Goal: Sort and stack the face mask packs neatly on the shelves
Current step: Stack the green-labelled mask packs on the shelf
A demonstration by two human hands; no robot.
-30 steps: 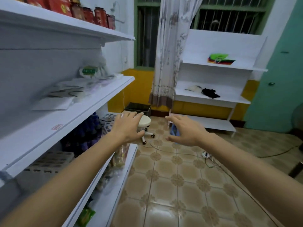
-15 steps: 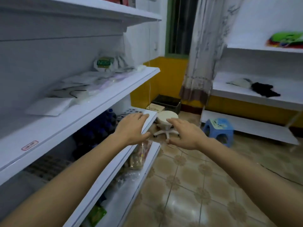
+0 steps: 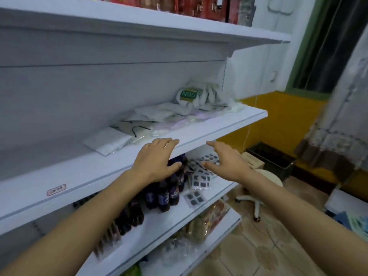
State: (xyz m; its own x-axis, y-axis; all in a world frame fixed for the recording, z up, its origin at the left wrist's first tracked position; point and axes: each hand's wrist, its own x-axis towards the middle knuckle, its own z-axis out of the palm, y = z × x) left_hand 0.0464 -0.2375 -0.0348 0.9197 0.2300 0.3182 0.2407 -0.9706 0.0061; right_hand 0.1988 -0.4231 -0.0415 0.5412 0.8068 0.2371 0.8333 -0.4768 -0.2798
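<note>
Face mask packs (image 3: 159,120) lie loosely spread on the middle white shelf (image 3: 209,128), with a flat white pack (image 3: 108,141) nearest me and a green-labelled N95 pack (image 3: 189,95) leaning at the back. My left hand (image 3: 157,160) hovers at the shelf's front edge, fingers straight, holding nothing. My right hand (image 3: 225,161) is beside it, just below the shelf edge, fingers extended and empty. Neither hand touches a pack.
Dark bottles (image 3: 165,194) and grey square-patterned packs (image 3: 199,176) fill the shelf below. Snack bags (image 3: 205,222) lie on the lowest shelf. Red packets (image 3: 179,5) line the top shelf. A white stool (image 3: 264,180) and dark bin (image 3: 272,158) stand on the tiled floor.
My view turned left toward the shelf unit and came closer. Both hands rose from the lower shelf level to the front edge of the middle shelf, still empty.
</note>
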